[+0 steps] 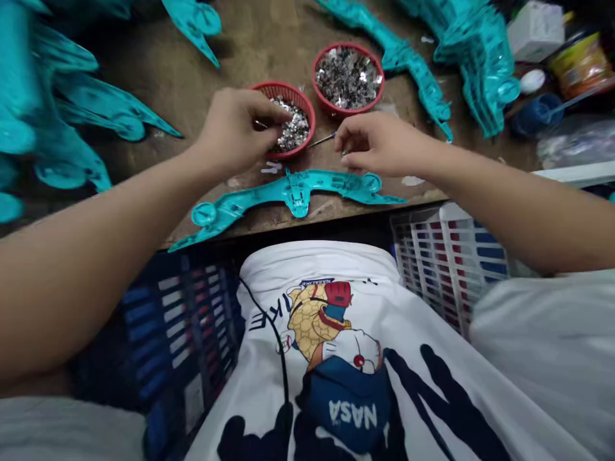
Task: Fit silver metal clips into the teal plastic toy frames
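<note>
Turquoise, seemingly unfinished, a curved part (298,193) was laid bodyward of the narrowly curled left hand (236,125) and loosely curled right hand (382,144), metal pieces (295,131) being left in the basket (311,116) partly beneath the left, neither fitted pieces nor held items being discernible.

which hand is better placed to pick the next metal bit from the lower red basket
Likely left: the left hand is over the lower red basket, fingertips above the metal bits; the right hand is outside it.
</note>
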{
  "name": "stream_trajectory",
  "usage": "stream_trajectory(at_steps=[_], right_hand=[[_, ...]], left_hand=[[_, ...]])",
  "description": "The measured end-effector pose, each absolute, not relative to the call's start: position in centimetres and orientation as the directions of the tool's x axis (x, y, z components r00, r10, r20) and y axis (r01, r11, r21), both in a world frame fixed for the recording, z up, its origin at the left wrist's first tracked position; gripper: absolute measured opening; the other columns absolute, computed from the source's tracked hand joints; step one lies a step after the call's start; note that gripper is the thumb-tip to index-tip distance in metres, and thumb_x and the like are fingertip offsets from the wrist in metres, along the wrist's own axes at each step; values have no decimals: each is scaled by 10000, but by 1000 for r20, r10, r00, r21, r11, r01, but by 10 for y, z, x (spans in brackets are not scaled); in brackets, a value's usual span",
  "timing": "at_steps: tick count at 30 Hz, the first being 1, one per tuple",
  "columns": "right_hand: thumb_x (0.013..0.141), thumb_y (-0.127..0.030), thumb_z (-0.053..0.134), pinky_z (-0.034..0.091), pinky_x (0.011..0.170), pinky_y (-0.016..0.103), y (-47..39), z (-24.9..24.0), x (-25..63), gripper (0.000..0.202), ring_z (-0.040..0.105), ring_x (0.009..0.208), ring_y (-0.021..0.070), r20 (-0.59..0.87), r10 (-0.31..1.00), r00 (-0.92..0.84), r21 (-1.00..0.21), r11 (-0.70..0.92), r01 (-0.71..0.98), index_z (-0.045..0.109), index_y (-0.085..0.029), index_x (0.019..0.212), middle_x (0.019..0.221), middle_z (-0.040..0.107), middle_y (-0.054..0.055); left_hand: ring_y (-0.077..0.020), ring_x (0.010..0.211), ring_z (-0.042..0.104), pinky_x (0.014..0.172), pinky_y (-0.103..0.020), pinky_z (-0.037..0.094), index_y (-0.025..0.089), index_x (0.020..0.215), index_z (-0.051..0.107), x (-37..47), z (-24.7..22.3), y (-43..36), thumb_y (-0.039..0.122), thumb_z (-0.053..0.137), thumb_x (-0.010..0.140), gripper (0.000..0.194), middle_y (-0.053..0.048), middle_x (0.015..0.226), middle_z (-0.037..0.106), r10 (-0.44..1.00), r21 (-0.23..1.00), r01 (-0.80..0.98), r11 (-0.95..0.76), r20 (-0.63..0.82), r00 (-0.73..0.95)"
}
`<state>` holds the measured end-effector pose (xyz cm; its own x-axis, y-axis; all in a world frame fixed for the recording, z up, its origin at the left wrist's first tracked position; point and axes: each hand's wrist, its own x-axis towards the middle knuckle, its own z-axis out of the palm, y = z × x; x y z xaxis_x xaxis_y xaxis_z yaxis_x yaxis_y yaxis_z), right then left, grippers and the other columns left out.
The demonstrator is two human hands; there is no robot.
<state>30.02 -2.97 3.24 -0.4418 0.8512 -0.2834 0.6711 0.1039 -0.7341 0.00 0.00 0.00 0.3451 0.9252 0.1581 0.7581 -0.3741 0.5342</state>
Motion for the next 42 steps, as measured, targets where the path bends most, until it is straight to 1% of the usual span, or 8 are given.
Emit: stream_trajectory(at_steps=[4,7,13,17,20,27,34,42], right_hand=[[937,-1,1011,704,965,401,-19,22,312,306,846,955,272,-310,846,-434,-696,109,709,826,-245,939,861,826,20],[869,-68,1110,758,1032,481,-13,12,318,318,880,1012,338,-348,822,-451,-696,95,712,865,-266,909,813,810,32],[1017,-248,1088,785,1023,553,-11,-2,320,207,905,954,334,-459,758,-463,-664,54,746,890,-261,956,864,856,72],[1012,-380,1116,796,1041,559,-10,-10,322,263,919,969,342,-411,768,-491,-684,96,723,886,-275,940,834,842,65],[994,-436,1132,796,1055,571,-10,-13,323,305,921,983,351,-391,773,-499,-700,102,706,879,-282,920,816,834,62],[1114,-408,982,745,1100,534,-16,-8,314,282,918,1152,339,-400,792,-462,-654,106,749,864,-268,900,830,848,86],[923,-253,992,698,1157,536,-29,-1,305,153,882,1288,415,-280,828,-486,-605,241,759,856,-307,879,1012,914,106],[969,-297,960,703,1069,537,-34,9,301,60,885,1291,440,-286,828,-482,-448,329,832,907,-313,995,1085,936,112]], left_hand=[[-268,1215,887,1216,-463,725,274,1293,1014,3,5,-3,148,770,1003,399,-60,1382,991,911,584,718,-379,100,400],[-291,1195,861,1228,-508,722,303,1257,1009,3,1,-5,261,784,1023,327,-69,1364,974,895,619,687,-381,61,442],[-321,1228,824,1233,-585,712,307,1364,980,-6,-10,-1,518,661,1129,449,-94,1418,960,771,486,656,-578,62,634],[-331,1329,790,1259,-648,695,268,1420,969,-8,-4,1,431,500,1221,535,-109,1449,940,670,312,627,-714,44,741],[-345,1341,788,1232,-658,707,272,1380,979,-3,-2,-5,430,459,1270,554,-126,1391,930,600,278,566,-776,49,799],[-383,1313,897,1090,-548,736,310,1362,1012,11,-21,-35,285,587,1148,477,-109,1297,926,498,320,479,-817,-28,867],[-323,1156,911,982,-428,712,294,1290,1009,11,-30,-38,228,673,1100,392,-92,1213,919,490,335,456,-824,20,871],[-323,1092,902,967,-459,731,280,1256,996,11,-24,-32,301,655,1155,356,-111,1132,926,563,469,455,-757,115,818]])
